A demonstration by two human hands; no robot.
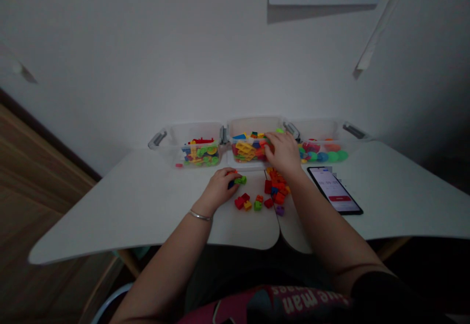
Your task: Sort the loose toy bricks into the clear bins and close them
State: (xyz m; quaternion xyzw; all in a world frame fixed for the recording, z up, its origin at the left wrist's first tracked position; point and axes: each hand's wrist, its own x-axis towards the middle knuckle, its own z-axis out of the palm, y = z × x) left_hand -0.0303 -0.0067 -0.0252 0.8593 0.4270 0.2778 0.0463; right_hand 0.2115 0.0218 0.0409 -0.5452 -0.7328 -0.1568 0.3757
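Observation:
My left hand (219, 187) rests low over the table with its fingers curled round a few toy building blocks; a green block (241, 180) sticks out past the fingertips, with blue and orange bits beside it. At the right side of the middle clear plastic box, my right hand (285, 151) reaches over the rim, thumb and fingers apart near the blocks inside. Its fingertips are partly hard to make out. Between my forearms lies a loose pile of orange and red blocks (279, 187). Nearer me are red blocks (240, 202), a green block (258, 206) and a purple block (280, 211).
The middle box (255, 124) holds mixed blocks. A left box (196, 130) holds colourful pieces, and a right box (316, 128) holds round pieces. A phone (335, 190) lies right of my right forearm. A seam divides the white table (147, 201); a wall stands behind.

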